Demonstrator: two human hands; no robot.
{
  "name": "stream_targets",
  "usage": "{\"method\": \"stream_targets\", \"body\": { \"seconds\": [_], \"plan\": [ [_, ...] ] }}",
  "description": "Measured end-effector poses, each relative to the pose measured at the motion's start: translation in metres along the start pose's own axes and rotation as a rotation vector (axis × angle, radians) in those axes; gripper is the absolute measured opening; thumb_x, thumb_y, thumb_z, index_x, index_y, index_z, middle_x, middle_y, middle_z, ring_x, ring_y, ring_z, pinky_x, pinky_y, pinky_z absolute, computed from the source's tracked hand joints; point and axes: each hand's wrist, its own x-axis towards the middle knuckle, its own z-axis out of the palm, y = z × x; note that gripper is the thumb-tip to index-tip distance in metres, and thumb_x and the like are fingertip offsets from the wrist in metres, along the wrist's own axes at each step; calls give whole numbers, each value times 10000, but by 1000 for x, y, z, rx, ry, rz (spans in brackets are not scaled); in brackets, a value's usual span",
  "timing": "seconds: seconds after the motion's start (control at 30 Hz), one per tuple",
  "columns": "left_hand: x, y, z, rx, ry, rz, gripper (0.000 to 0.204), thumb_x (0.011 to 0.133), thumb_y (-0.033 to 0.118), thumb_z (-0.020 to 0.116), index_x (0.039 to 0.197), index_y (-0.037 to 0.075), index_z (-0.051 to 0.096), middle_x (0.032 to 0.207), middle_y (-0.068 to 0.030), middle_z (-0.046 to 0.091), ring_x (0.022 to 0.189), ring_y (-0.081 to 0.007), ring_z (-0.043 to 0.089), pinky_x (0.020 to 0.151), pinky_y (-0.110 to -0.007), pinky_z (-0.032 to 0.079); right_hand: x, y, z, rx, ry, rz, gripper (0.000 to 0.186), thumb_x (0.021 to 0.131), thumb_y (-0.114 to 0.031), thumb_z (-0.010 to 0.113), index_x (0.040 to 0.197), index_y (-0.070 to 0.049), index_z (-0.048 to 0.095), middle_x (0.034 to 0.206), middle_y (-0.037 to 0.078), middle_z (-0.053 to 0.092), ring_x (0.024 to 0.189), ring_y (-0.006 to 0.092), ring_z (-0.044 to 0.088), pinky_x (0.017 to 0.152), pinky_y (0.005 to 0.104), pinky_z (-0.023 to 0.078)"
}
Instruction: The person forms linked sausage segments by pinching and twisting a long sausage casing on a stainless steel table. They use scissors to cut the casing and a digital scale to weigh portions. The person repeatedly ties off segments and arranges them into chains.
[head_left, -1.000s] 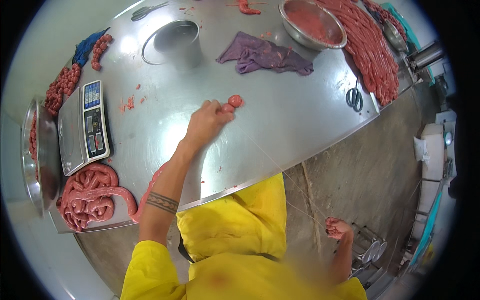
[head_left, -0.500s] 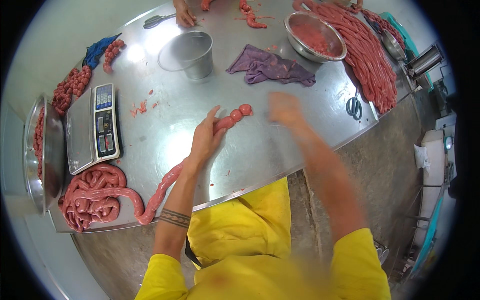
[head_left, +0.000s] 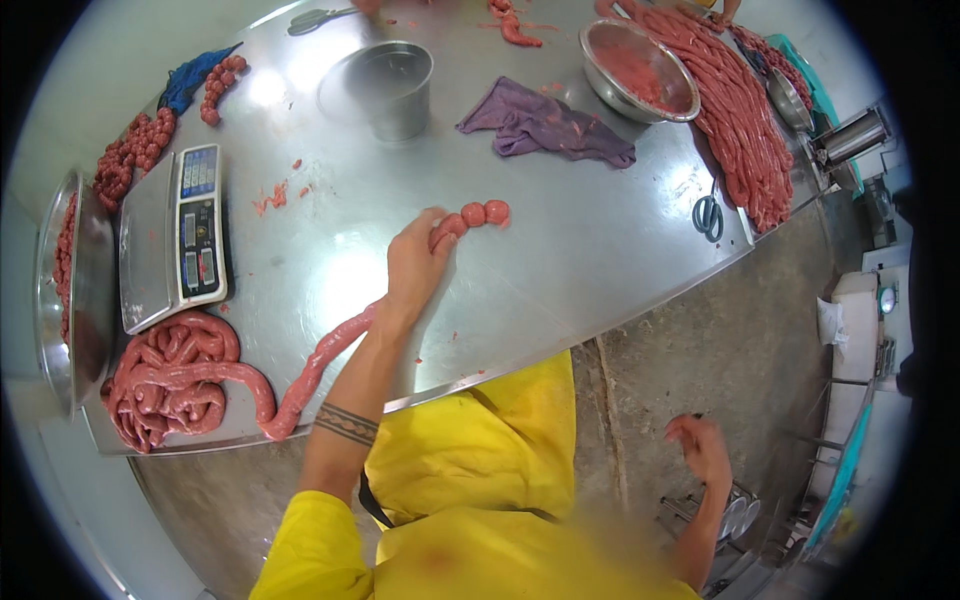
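At the far left, at 9 o'clock, a steel tray (head_left: pixel 82 300) is sitting on the table (head_left: pixel 560 250) with red meat along its rim. Just right of it a scale (head_left: pixel 172 238) is lying flat. At 10 o'clock, beyond the scale, short links (head_left: pixel 130 160) are piling up beside a blue cloth (head_left: pixel 190 80).

At 8 o'clock, below the scale, a coil (head_left: pixel 170 385) of filled casing is resting at the table's near edge. From it 1 long sausage (head_left: pixel 330 350) is running up toward the centre, passing under my left hand (head_left: pixel 415 268).

I am pressing my left hand down on that sausage, fingers curled over it and pinching it against the steel. Just past my fingertips, 2 round twisted links (head_left: pixel 484 213) are lying on the table, touching each other.

At 12 o'clock a steel cup (head_left: pixel 395 88) is standing upright, and a purple rag (head_left: pixel 545 125) is lying crumpled to its right. At 1 o'clock a bowl (head_left: pixel 638 82) is holding ground meat, and a long heap of sausage ropes (head_left: pixel 740 130) is stretching beside it. Scissors (head_left: pixel 708 215) are lying near the table's right edge at 2 o'clock.

At 4 o'clock my right hand (head_left: pixel 700 448) is hanging off the table, over the floor, fingers loosely spread and holding nothing.
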Motion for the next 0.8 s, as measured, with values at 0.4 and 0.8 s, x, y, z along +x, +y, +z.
{"method": "stream_targets", "body": {
  "seconds": [0.4,0.8],
  "plan": [
    [-4,-1,-30,522,-310,632,486,857,150,765,1334,210,695,1047,-92,636,968,-317,623,859,-416,552,136,141,73,2246,546,-169,708,1070,67,375,1703,-219,237,1735,230,225,920,198,682,618,235,571],
    [-29,-15,-17,-289,-40,-238,555,903,86,776,1424,51,590,1010,-187,768,892,-334,749,837,-405,582,258,-339,135,-153,-25,-412,627,841,-143,754,1423,-25,552,1078,176,741,1110,429,696,945,523,550]
  ]
}}
